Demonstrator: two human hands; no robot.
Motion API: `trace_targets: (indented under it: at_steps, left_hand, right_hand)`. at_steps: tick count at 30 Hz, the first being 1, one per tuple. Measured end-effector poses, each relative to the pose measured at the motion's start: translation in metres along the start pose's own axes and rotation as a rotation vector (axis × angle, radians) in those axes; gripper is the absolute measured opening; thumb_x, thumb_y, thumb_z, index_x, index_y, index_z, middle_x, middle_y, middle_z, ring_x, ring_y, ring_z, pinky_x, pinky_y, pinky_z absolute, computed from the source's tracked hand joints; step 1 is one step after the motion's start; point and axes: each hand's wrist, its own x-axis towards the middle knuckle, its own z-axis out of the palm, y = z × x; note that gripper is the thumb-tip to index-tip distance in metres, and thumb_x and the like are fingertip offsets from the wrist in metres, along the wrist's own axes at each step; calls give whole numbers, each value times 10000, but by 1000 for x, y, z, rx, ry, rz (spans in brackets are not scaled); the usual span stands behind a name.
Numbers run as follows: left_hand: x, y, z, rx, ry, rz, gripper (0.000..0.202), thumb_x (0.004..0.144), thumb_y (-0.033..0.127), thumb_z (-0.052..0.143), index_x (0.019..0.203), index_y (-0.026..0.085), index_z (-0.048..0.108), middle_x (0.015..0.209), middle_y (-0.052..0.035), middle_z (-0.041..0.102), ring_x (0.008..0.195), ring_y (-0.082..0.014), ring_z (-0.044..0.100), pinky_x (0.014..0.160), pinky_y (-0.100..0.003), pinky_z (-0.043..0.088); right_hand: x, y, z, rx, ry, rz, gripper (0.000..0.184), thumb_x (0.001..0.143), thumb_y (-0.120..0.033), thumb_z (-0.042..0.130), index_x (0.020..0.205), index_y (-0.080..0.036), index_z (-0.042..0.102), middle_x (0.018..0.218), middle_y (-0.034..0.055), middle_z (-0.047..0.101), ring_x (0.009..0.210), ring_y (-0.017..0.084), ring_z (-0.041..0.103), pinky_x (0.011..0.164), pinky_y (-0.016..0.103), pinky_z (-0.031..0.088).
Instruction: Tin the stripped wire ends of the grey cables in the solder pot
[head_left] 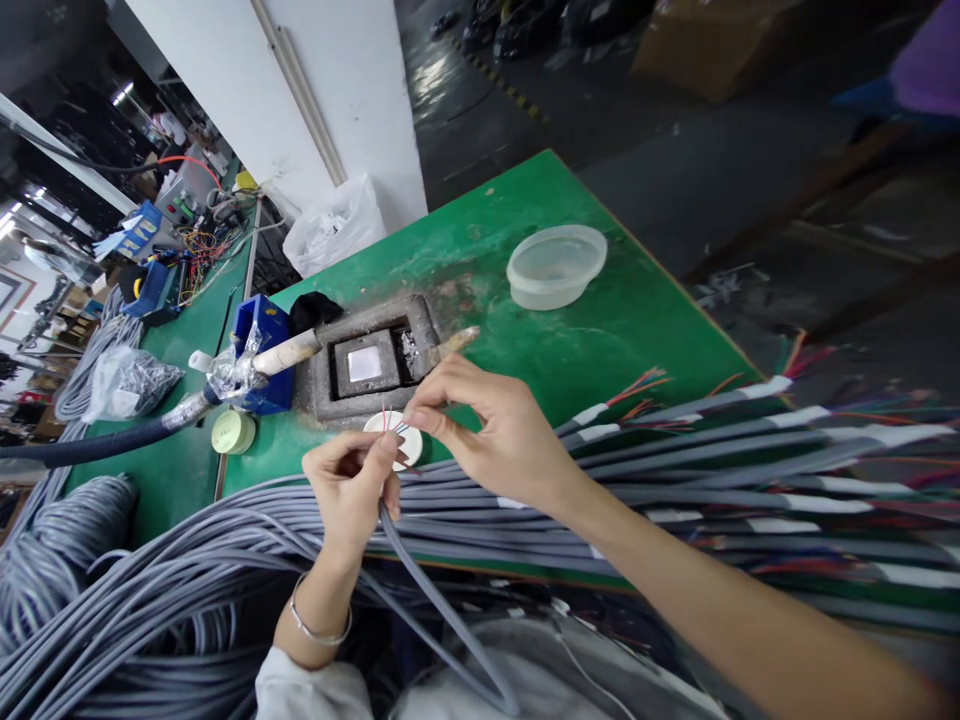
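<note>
My left hand [351, 490] is closed around the end of a grey cable [435, 600] that runs down toward my lap. Thin coloured wires [391, 424], red and blue among them, stick out of the cable's end. My right hand [495, 425] pinches those wire tips between thumb and fingers. Both hands hover over the front edge of a green table [600, 330], just in front of a small white round tin [411, 445] and a grey solder pot [367, 365] set in the table.
Many grey cables [712, 470] with white tape and bared coloured ends lie across the table from the right. More cable coils [112, 600] are piled at left. A clear plastic tub [556, 265], a blue box [262, 340], a hose [112, 440] and a tape roll [233, 431] stand nearby.
</note>
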Motion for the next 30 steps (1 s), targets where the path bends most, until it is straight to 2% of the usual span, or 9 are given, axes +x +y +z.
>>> trace_targets:
  at_steps: [4,7,10,13,17,19,22,25,30]
  left_hand:
    - [1,1,-7,-23,-70,-35,205,691,278,719,564,126,666,440,-6,615,196,-56,415,194,-107,250]
    - [1,2,-11,11,-104,-63,231,689,298,720,560,117,658,419,-6,599,195,-58,415,195,-108,246]
    - [0,2,-10,57,-110,-85,264,679,320,725,540,112,639,378,10,559,189,-56,399,199,-115,254]
    - [-3,2,-7,77,-69,-67,262,680,309,723,535,113,627,344,30,512,193,-60,399,208,-122,273]
    - [-4,2,-9,56,-79,-101,262,674,311,727,530,115,628,345,24,514,194,-61,397,201,-124,246]
    - [-2,2,-12,37,-119,-152,277,663,329,734,524,113,632,372,8,546,192,-54,389,194,-124,222]
    - [0,3,-16,-38,-154,-218,265,641,341,748,541,116,651,426,-7,594,191,-37,372,189,-124,185]
    - [1,4,-18,-106,-183,-269,255,628,336,755,531,123,652,419,-3,586,187,-29,350,183,-128,150]
    - [-2,10,-20,-93,-163,-321,222,626,296,755,535,120,656,426,1,583,208,-25,365,201,-121,185]
  right_hand:
    - [2,-2,-5,53,-18,29,197,859,-232,503,667,-191,522,632,-1,520,620,122,486,593,261,398]
    - [4,-3,-7,57,35,63,180,866,-286,507,725,-188,560,697,18,564,657,127,521,596,257,406]
    - [2,-4,-4,1,-76,-21,117,823,-282,582,771,-181,612,759,35,624,713,140,569,639,261,433]
    - [0,-3,-1,-70,-147,-53,134,828,-211,568,704,-176,606,667,17,614,634,123,560,604,249,429]
    - [2,-2,-5,-102,58,30,168,846,-191,527,685,-195,574,632,11,596,605,126,539,566,253,422]
    - [4,-1,-7,-107,55,-34,146,861,-172,508,758,-203,606,702,25,634,688,141,578,642,271,454]
    - [5,0,-7,-163,-104,-267,171,867,-120,499,907,-209,639,866,43,681,835,158,586,774,301,465]
    - [4,3,-3,-210,-147,-426,133,864,-145,527,881,-209,642,848,34,688,804,164,536,763,309,465]
    - [4,6,-10,-394,-113,-477,225,881,-132,448,816,-241,633,807,20,690,832,196,544,759,372,448]
